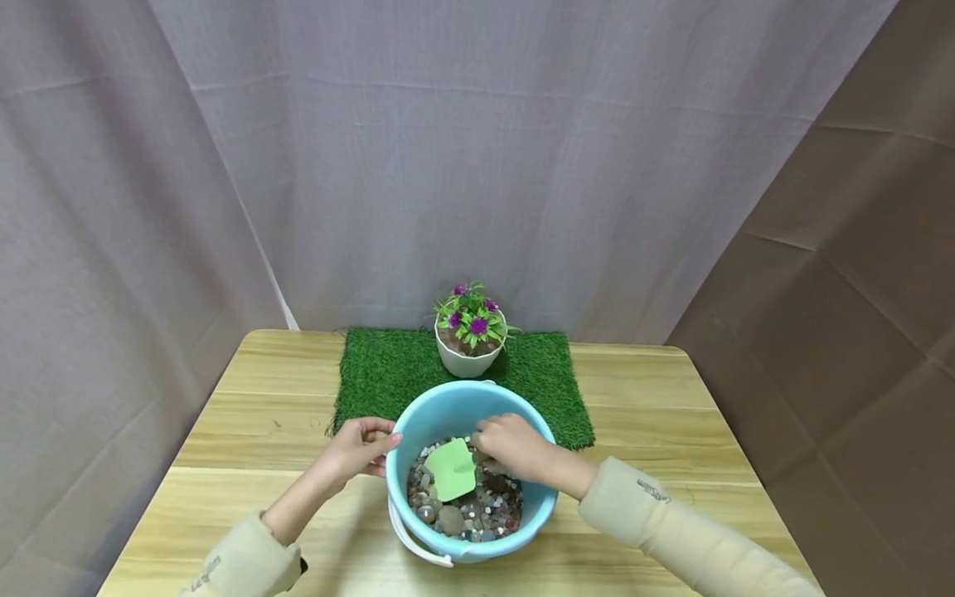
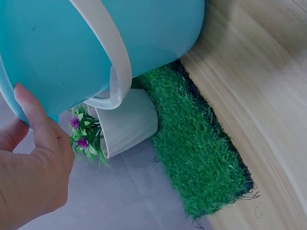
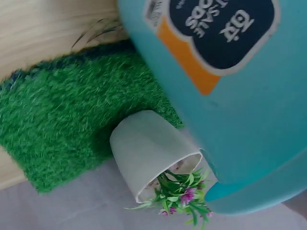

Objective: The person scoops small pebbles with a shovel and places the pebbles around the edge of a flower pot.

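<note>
A light blue bucket stands on the table with pebbles and larger stones in its bottom. My left hand pinches the bucket's left rim between thumb and fingers, as the left wrist view also shows. Inside the bucket, my right hand has its fingers curled at the near end of a light green toy shovel. The shovel's blade lies over the pebbles; its handle is hidden under the hand. The right wrist view shows mainly the outside of the bucket, with its label.
Behind the bucket, a white pot with purple flowers stands on a green artificial grass mat. The bucket's white handle hangs down at its front left. Grey curtain closes off the back of the wooden table.
</note>
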`<action>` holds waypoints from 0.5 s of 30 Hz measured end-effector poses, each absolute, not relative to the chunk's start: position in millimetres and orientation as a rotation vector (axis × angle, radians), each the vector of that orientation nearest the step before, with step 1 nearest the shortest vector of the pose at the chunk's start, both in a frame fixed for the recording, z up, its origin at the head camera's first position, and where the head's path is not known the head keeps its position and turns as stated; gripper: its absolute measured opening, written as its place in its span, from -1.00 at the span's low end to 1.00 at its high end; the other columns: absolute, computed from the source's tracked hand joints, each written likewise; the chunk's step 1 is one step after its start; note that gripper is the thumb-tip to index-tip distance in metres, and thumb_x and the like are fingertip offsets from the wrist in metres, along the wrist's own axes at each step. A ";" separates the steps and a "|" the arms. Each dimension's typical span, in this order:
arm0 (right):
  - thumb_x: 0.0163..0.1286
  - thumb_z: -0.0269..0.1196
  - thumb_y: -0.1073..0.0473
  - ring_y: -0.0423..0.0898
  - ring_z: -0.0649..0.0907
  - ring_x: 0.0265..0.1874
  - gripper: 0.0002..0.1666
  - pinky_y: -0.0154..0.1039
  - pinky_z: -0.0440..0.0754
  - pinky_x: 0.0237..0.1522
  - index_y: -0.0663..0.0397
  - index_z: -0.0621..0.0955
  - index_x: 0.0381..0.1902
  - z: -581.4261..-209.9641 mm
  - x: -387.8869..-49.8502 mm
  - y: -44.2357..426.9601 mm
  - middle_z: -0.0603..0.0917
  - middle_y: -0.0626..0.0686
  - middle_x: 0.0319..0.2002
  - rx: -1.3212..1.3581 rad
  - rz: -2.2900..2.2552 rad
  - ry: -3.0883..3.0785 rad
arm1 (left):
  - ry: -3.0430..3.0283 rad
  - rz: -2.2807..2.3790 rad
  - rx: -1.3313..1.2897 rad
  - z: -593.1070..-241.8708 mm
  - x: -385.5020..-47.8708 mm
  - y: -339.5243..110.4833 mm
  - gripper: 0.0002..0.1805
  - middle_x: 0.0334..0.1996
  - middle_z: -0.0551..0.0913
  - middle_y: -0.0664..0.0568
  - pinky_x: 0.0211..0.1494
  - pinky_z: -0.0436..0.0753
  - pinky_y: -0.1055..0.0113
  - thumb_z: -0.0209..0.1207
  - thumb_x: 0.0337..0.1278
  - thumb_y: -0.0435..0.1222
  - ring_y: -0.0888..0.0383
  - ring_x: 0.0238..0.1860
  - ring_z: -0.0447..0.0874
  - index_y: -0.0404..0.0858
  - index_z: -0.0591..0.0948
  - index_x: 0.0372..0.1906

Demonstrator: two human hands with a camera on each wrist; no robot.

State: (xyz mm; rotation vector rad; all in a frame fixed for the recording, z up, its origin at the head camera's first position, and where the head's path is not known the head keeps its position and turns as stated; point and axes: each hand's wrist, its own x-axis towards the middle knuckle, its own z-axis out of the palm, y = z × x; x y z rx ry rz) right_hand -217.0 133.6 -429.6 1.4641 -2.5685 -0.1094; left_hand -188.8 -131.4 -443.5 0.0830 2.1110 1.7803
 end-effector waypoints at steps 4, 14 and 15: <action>-0.06 0.43 0.19 -0.26 0.45 -0.60 -0.74 -0.49 0.41 -0.62 -0.09 0.51 -0.63 -433.4 -218.0 136.1 0.47 -0.16 -0.61 1.438 -0.024 -2.634 | 2.114 1.792 0.100 -443.4 -189.1 -130.3 -0.55 -0.41 0.63 -0.08 -0.41 0.78 0.38 0.08 0.28 -0.34 0.29 -0.56 0.60 -0.64 0.39 0.09; 0.04 0.40 0.18 -0.25 0.55 -0.47 -0.87 -0.43 0.60 -0.43 -0.02 0.64 -0.42 -428.7 -218.2 143.7 0.62 -0.13 -0.45 1.438 0.221 -2.822 | 2.113 1.771 0.088 -443.5 -186.5 -131.3 -0.55 -0.38 0.64 -0.13 -0.40 0.79 0.36 0.08 0.29 -0.33 0.29 -0.55 0.61 -0.64 0.38 0.10; 0.05 0.38 0.18 -0.27 0.55 -0.46 -0.87 -0.44 0.60 -0.41 -0.03 0.65 -0.40 -426.4 -218.0 144.1 0.62 -0.13 -0.43 1.436 0.248 -2.841 | 2.113 1.769 0.087 -443.8 -186.3 -131.6 -0.55 -0.39 0.63 -0.10 -0.40 0.79 0.36 0.08 0.29 -0.33 0.29 -0.55 0.60 -0.63 0.38 0.10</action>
